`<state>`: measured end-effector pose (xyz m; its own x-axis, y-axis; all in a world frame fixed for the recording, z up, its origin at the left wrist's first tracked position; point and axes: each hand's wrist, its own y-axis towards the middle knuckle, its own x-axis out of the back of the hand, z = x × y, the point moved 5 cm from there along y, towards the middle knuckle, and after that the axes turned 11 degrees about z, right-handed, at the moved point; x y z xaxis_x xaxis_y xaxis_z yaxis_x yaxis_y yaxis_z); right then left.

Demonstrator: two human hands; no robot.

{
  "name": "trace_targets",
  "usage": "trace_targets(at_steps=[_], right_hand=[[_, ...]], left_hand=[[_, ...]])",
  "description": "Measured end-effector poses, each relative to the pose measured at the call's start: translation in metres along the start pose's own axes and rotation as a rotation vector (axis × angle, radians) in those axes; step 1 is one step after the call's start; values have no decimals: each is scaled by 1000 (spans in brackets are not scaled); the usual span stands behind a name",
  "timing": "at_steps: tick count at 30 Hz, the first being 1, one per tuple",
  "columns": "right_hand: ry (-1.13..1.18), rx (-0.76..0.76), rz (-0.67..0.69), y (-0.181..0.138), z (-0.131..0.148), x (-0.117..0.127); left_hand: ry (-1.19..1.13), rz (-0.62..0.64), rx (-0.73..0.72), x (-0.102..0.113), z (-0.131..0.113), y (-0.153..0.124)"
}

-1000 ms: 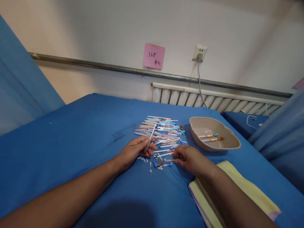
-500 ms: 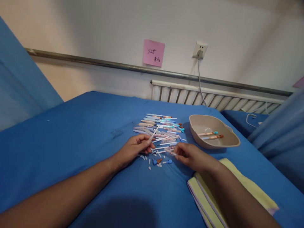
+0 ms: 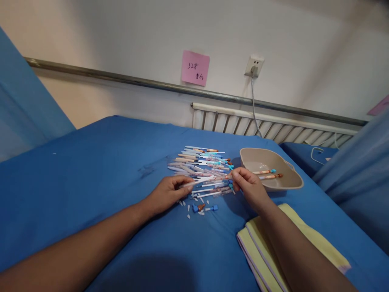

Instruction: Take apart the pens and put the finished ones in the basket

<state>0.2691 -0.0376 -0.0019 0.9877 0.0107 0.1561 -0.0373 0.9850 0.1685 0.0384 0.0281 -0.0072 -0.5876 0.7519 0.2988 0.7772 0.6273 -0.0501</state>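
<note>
My left hand (image 3: 168,192) pinches a pale pen barrel (image 3: 199,181) with a white refill showing at its end. In my right hand (image 3: 249,184) is a patterned clear pen barrel (image 3: 222,177), gripped at its right end. The two parts meet end to end above the pile; whether one is inside the other I cannot tell. Beneath them lie several pen parts (image 3: 188,159), with white refills (image 3: 209,196) among them. Nearer me are small white tips (image 3: 188,209), blue caps (image 3: 214,208) and a brown cap (image 3: 201,207).
A beige basin (image 3: 291,180) with two pens (image 3: 271,176) inside stands to the right. A folded yellow cloth (image 3: 258,243) lies under my right forearm. Behind the blue-covered bed (image 3: 100,162) are a radiator (image 3: 209,119), a metal rail (image 3: 121,80) and a plugged socket (image 3: 254,65).
My right hand has risen and moved right, bringing the patterned barrel up to the left hand's pen part. The left hand's part has tipped from steep to nearly level.
</note>
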Motion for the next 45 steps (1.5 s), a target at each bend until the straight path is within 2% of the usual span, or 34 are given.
trace_targets(at_steps=[10, 17, 29, 39, 45], right_hand=[[-124, 25, -4, 1, 0, -4], [-118, 7, -77, 1, 0, 2], [-158, 7, -32, 2, -2, -3], [-253, 10, 147, -3, -1, -31], [-346, 42, 234, -9, 7, -45]], left_hand=[[101, 14, 9, -1, -2, 0], [110, 8, 0, -2, -3, -1], [191, 44, -25, -4, -5, -2], [322, 133, -105, -13, -15, -5], [277, 166, -85, -16, -16, -6]])
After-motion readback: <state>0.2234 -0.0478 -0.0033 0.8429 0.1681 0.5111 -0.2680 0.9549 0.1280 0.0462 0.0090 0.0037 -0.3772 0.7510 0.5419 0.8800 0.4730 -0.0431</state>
